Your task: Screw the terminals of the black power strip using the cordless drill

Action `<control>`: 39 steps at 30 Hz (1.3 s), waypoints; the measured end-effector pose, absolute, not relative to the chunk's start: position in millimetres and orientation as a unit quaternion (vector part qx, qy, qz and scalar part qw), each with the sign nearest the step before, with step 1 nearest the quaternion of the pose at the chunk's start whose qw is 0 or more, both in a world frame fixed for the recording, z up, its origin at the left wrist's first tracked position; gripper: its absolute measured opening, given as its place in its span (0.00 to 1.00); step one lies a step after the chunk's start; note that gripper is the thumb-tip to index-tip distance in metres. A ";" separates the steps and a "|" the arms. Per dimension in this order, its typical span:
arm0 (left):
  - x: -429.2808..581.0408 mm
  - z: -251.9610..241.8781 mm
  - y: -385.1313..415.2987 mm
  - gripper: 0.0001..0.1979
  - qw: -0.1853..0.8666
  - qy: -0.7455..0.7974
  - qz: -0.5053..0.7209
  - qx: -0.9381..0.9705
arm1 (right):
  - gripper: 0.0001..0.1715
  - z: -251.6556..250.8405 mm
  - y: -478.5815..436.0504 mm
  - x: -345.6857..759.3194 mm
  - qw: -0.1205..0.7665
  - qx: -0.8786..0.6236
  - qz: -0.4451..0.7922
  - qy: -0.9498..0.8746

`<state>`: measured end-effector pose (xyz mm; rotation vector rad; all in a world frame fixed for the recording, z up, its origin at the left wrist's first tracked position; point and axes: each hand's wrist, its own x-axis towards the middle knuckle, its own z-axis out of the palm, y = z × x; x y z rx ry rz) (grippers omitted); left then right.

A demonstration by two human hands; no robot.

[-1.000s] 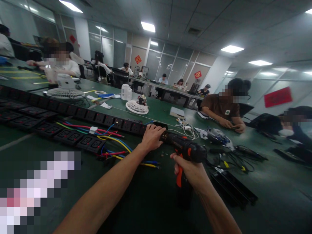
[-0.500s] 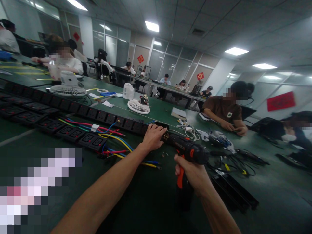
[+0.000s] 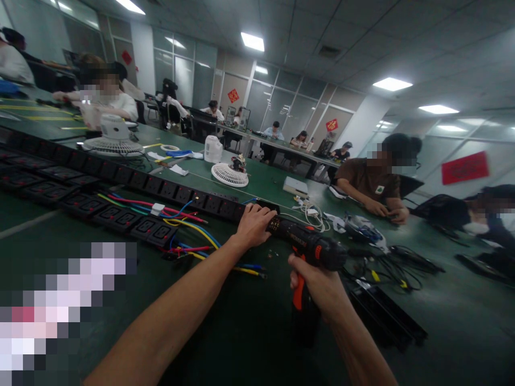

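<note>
My right hand (image 3: 309, 273) is wrapped around the handle of a black and orange cordless drill (image 3: 311, 246), with a finger near its trigger. The drill lies almost level, its nose pointing left at the end of a long black power strip (image 3: 173, 190). My left hand (image 3: 255, 224) is closed over that end of the strip, right beside the drill's chuck. The bit and the spot it meets are hidden. In front of the strip, red, blue, yellow and green wires (image 3: 197, 228) run from a second black socket strip (image 3: 137, 222).
Behind the strip stand a white fan part (image 3: 229, 174), a white plastic housing (image 3: 212, 149) and a pale box (image 3: 295, 186). Black channel pieces (image 3: 388, 313) and dark cables (image 3: 396, 268) lie to the right. A co-worker in a brown shirt (image 3: 364, 185) sits across the table.
Both hands and the drill hold nearly the same place. The whole view has shifted very slightly.
</note>
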<state>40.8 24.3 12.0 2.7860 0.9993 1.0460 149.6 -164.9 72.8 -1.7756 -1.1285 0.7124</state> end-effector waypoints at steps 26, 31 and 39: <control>41.4 10.4 26.0 0.32 -0.004 0.318 0.337 0.886 | 0.16 74.1 -166.9 147.7 0.439 -0.708 0.290 -0.471; 41.4 10.4 25.2 0.31 -0.013 0.319 0.342 0.884 | 0.16 74.2 -166.4 146.8 0.441 -0.709 0.294 -0.465; 42.1 10.1 26.0 0.31 -0.020 0.319 0.345 0.882 | 0.15 79.3 -167.1 143.7 0.434 -0.709 0.285 -0.478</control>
